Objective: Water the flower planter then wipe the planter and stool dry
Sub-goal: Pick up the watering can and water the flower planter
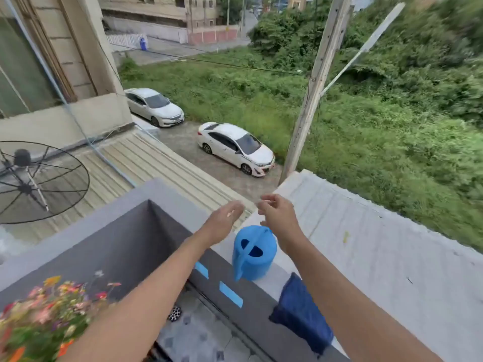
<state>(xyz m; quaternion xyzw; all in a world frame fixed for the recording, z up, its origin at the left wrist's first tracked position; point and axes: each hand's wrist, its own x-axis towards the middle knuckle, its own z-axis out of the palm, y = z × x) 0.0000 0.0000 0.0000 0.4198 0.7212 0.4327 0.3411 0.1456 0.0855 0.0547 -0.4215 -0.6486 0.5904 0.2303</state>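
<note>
1. At the frame's 8 o'clock, the flower planter (39, 317) shows only as blurred blooms in the near corner; its pot and any stool are out of view, so it stands well apart from both hands.
2. The left hand (224, 220) is stretched out over the ledge (366, 257), palm open, fingers loosely spread, holding nothing.
3. The blue watering can (254, 253) stands upright on the ledge, probably parked there within easy reach; it lies at the left hand's 5 o'clock and the right hand's 7 o'clock, just beneath both, untouched.
4. The right hand (277, 214) hovers near the left, fingers half curled, and seems empty, though blur hides the fingertips.
5. A dark blue cloth (300, 314) drapes over the ledge at the can's 5 o'clock, likely waiting for the wiping.
</note>
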